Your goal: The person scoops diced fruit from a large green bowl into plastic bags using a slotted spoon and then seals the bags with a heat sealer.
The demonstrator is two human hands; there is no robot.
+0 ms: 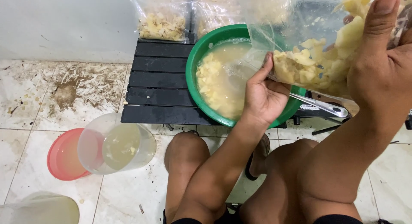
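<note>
My left hand (265, 95) sits at the centre of the frame, forearm running up from the lower middle between my knees, wrist bent back, palm facing up and to the right. Its fingers are curled against the underside of the bag (300, 43), thumb pressed on the near lower edge, so it cups and grips the bag from below. My right hand (380, 65) fills the upper right of the frame, forearm rising steeply from the lower right, thumb standing straight up toward the top edge. Its fingers wrap behind the plastic; I can see them only dimly through it, closed on the bag's far side. The bag is clear plastic, held between both hands in the upper right, tilted, and loaded with pale yellow chunks (309, 67) that crowd its lower end. It hangs above the right part of the green basin (195, 61), which stands on a black slatted stand (156, 84) in the upper middle and holds cloudy liquid with more chunks floating at its left. A metal utensil (319, 106) lies by the basin's right rim, under my right wrist. Two more filled bags (162, 20) lean against the wall at the top. At lower left, on the dirty tile floor (56, 91), a clear jug (118, 144) of yellowish liquid lies beside a red lid (60, 157).
</note>
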